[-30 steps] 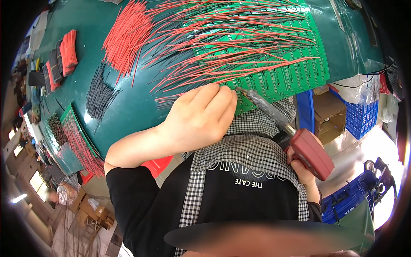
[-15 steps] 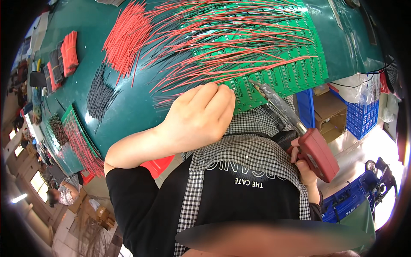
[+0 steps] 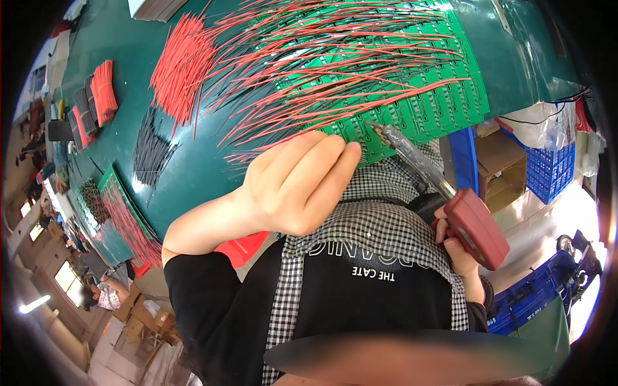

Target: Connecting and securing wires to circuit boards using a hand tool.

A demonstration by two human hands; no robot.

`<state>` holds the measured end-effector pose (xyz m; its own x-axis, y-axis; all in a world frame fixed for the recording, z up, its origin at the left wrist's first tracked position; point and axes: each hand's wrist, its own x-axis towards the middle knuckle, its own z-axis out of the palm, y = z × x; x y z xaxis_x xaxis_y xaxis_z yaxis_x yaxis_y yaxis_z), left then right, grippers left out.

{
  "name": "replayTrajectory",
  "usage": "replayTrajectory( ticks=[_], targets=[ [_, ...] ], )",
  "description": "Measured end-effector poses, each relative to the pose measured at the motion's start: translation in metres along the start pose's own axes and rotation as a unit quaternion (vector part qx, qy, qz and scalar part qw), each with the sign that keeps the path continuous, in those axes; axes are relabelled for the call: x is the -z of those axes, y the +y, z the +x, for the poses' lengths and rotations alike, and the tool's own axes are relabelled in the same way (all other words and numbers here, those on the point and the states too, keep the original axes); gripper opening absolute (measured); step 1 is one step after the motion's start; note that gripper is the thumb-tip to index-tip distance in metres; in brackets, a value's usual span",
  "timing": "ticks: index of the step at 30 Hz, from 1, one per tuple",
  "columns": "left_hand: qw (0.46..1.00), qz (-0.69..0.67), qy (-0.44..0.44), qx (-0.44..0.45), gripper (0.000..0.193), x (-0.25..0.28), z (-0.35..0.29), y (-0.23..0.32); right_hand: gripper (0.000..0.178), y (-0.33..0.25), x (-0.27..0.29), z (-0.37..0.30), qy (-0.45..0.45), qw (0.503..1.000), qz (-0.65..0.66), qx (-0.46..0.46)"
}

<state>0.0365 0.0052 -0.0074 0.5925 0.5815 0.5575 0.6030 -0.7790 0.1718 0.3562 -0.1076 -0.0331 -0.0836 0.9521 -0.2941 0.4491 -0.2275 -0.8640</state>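
My left hand (image 3: 293,183) is closed over the near edge of a green circuit board panel (image 3: 444,96), fingers pressed together and curled. Their tips are partly hidden, so I cannot make out what they hold. My right hand (image 3: 458,254) grips a soldering gun (image 3: 476,228) with a dark red body and a long barrel. Its tip lies close to the panel's near edge, just right of my left fingers; contact is unclear. Across the panel run rows of red wires (image 3: 360,71) with black ones among them, their loose ends fanning out to the left.
Left of the panel lie a loose pile of red wires (image 3: 183,67) and one of black wires (image 3: 152,151). Bundled wires (image 3: 103,93) sit farther left, near another wired board (image 3: 125,206). A blue crate (image 3: 550,172) and a cardboard box (image 3: 502,167) stand at the right.
The view has shifted slightly. My left hand has turned a little and its fingers reach farther right. The soldering gun's tip has come slightly nearer to them, still in my right hand.
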Motion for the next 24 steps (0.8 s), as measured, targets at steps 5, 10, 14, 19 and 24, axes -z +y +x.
replayTrajectory(
  ticks=[5, 10, 14, 19, 24],
  targets=[
    [0.998, 0.01, -0.052, 0.014, 0.035, -0.009, -0.001, 0.002, 0.041, 0.006, 0.002, 0.002, 0.0, 1.0, 0.004, 0.029],
    [0.996, -0.024, -0.074, 0.034, 0.035, -0.01, -0.002, 0.0, 0.046, 0.0, 0.005, 0.006, -0.043, 0.993, 0.1, 0.042],
    [0.996, -0.025, -0.081, 0.028, 0.034, -0.009, 0.001, -0.001, 0.05, 0.002, 0.01, 0.006, -0.063, 0.995, 0.058, 0.055],
    [0.991, -0.034, -0.121, 0.042, 0.032, -0.005, 0.005, -0.005, 0.052, -0.001, 0.01, 0.006, -0.07, 0.996, 0.032, 0.043],
    [0.991, -0.061, -0.122, 0.012, 0.031, -0.005, 0.004, -0.013, 0.056, -0.001, 0.009, 0.009, -0.072, 0.995, 0.038, 0.058]
  ],
)
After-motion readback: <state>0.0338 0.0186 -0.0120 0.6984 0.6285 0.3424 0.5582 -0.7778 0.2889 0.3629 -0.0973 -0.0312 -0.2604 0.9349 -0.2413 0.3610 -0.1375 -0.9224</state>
